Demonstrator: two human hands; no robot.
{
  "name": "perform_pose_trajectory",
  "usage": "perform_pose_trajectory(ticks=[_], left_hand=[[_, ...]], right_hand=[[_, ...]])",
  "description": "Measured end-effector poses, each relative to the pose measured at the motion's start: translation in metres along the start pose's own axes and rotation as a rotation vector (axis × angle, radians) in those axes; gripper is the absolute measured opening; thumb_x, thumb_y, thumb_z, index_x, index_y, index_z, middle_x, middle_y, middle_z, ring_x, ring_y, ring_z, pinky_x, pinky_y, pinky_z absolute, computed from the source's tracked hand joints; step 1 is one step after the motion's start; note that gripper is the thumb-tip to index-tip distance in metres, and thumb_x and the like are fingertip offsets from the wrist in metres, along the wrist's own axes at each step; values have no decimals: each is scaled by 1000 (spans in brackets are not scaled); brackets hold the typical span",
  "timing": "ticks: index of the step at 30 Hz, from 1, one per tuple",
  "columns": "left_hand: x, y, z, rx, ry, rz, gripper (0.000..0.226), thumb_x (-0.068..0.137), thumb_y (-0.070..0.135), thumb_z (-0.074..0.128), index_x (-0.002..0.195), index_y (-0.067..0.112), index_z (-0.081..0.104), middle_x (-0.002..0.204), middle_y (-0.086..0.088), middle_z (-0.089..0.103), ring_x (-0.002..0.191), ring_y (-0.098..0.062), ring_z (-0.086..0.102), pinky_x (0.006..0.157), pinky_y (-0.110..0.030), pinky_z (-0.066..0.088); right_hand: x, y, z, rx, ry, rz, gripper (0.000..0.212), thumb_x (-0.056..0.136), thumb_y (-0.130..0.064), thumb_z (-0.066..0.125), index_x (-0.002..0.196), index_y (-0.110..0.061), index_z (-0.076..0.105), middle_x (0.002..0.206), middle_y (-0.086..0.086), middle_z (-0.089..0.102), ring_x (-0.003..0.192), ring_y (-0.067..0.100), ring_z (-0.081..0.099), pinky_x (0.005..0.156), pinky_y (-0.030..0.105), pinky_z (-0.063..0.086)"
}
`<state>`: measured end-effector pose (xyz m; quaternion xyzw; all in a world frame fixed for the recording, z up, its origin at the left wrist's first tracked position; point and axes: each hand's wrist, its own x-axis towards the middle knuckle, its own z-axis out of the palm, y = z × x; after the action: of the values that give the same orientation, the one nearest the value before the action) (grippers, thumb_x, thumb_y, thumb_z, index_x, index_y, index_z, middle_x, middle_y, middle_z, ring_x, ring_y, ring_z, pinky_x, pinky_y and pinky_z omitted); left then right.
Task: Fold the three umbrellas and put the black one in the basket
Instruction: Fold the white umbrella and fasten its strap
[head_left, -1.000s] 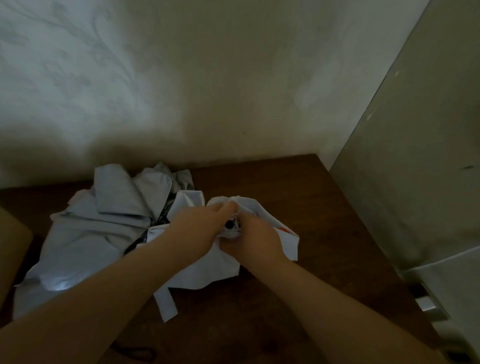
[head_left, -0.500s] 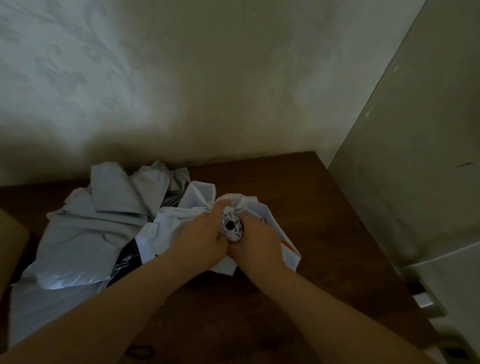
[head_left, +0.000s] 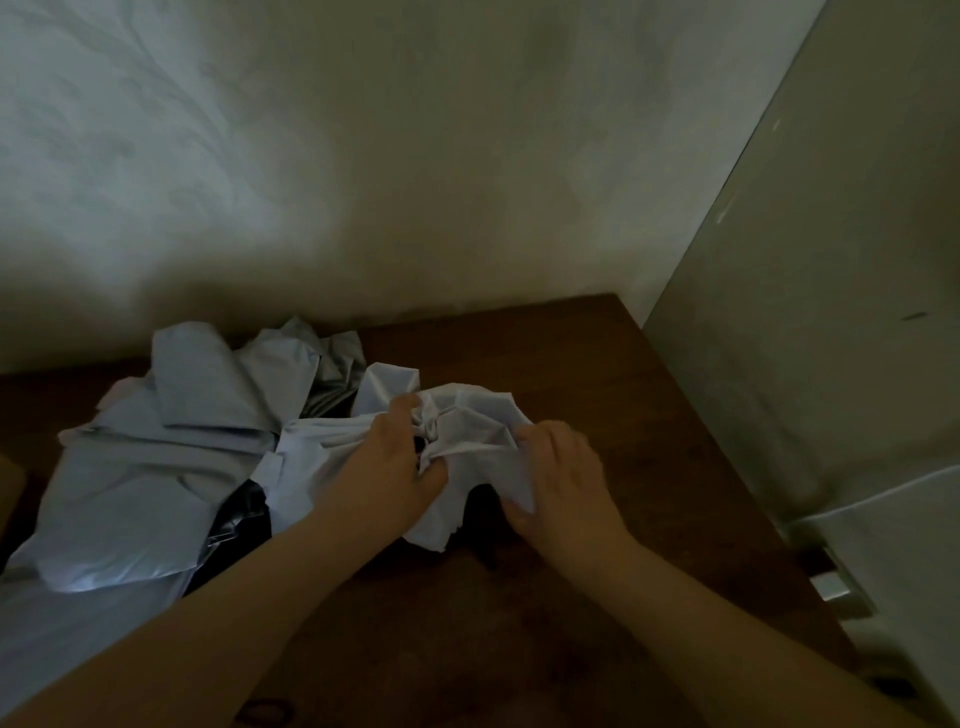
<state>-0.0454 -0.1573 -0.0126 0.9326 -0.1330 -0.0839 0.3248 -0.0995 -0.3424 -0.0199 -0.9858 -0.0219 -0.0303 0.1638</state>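
A white umbrella (head_left: 467, 415) lies crumpled in the middle of the dark wooden table (head_left: 571, 374). My left hand (head_left: 384, 457) grips its bunched fabric around the hub. My right hand (head_left: 561, 478) pinches a loose fold on the umbrella's right side. To the left a pale grey umbrella (head_left: 171, 447) sprawls loosely over the table. Beneath its lower edge shows a patch of shiny black fabric (head_left: 241, 519), perhaps the black umbrella. No basket is in view.
A wall rises behind the table. On the right a pale cabinet or door panel (head_left: 831, 312) stands close to the table's edge, with a metal fitting (head_left: 834, 587) low down. A tan object (head_left: 8, 488) pokes in at the far left.
My right hand has moved off the hub to the right and now holds a fold of the white fabric. My left hand stays at the hub. The camera view shifted slightly.
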Motion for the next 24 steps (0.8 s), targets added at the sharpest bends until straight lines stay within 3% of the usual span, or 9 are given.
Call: perform_pose_trajectory(ticks=[2,5,10,13,16,18,20,24], left_hand=[[0,2,-1,3,3,-10,54,101,21,60,149,13,36,99,1,55,68,-5,50,58,-13,42],[2,1,-7,109,-99,-3,44,104,28,56,144,19,40,114,-2,48,66,-2,43,53,-13,39],[-1,15,-11,235,-267,61,51,106,37,51,152,26,32,132,1,41,80,-2,45,57,-8,35],[-6,23,-9,334,-311,95,58,107,41,45,159,31,21,147,2,35,91,-3,42,66,-10,36],[-8,28,-7,377,-343,141,58,108,41,44,160,37,18,149,2,33,86,0,38,65,-7,35],[-10,31,-7,391,-363,152,58,108,40,42,161,41,17,146,0,34,86,-1,38,66,-7,33],[-11,31,-7,414,-372,148,55,110,40,39,161,42,18,144,-4,34,91,-5,38,78,-13,32],[-9,23,-5,402,-340,151,46,110,47,29,154,34,35,122,-2,33,92,-8,38,81,-17,31]], right_hand=[[2,16,-5,-66,-112,59,51,88,-37,57,133,-30,35,131,-4,35,128,16,31,105,29,24],[6,39,-21,-124,-306,-41,18,95,-35,47,111,-31,55,105,-7,55,108,12,47,104,30,29],[9,60,-54,-509,-401,-9,27,93,-44,43,108,-25,55,103,-4,54,113,17,43,107,37,22],[11,40,-63,-235,-361,-46,47,82,-54,58,121,-31,43,119,-7,43,115,12,37,105,34,29],[15,7,-59,91,-297,-130,54,87,-40,59,135,-33,36,132,-11,39,124,8,32,102,27,32],[21,-4,-51,76,-299,-104,36,93,-32,53,128,-29,46,119,-9,48,115,9,42,91,24,38],[22,-5,-49,0,-302,-115,22,95,-32,48,114,-23,56,108,-3,57,98,11,50,79,23,40],[5,-6,-54,86,-438,-99,22,98,-29,44,112,-18,57,101,-2,57,87,9,49,68,18,36]])
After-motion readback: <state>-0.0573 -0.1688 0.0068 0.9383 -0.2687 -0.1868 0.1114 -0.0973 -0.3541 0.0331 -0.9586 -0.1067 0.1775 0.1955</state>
